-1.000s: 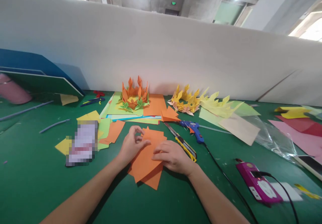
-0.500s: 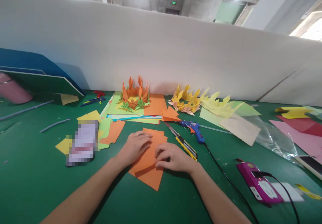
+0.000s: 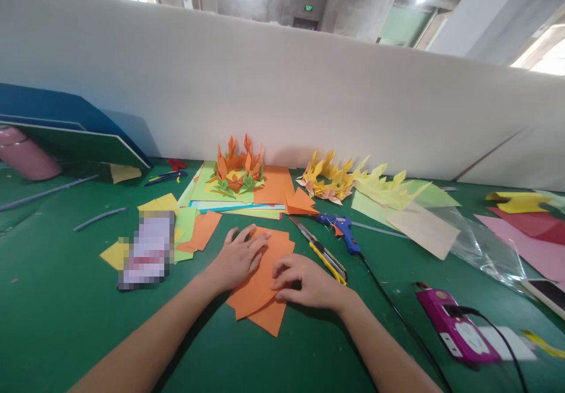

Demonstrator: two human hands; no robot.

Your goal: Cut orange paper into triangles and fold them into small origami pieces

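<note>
Head view: orange paper (image 3: 260, 287) lies layered on the counter (image 3: 247, 369) near a cutter (image 3: 325, 257).
Left hand (image 3: 238, 257) rests on it, fingers spread; right hand (image 3: 304, 281) curls at its edge, whether pinching cannot be told.

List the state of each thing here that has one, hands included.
Orange sheets, overlapping, unaligned
Left hand, spread, resting on them
Right hand, curled at their right side; grip unclear
Glue gun, lying flat, cord attached
Yellow cutter, lying down
Purple power unit, black plug inserted
Orange crown, ring-shaped, standing
Yellow crown, ring-shaped, standing
Phone, screen dark
</note>
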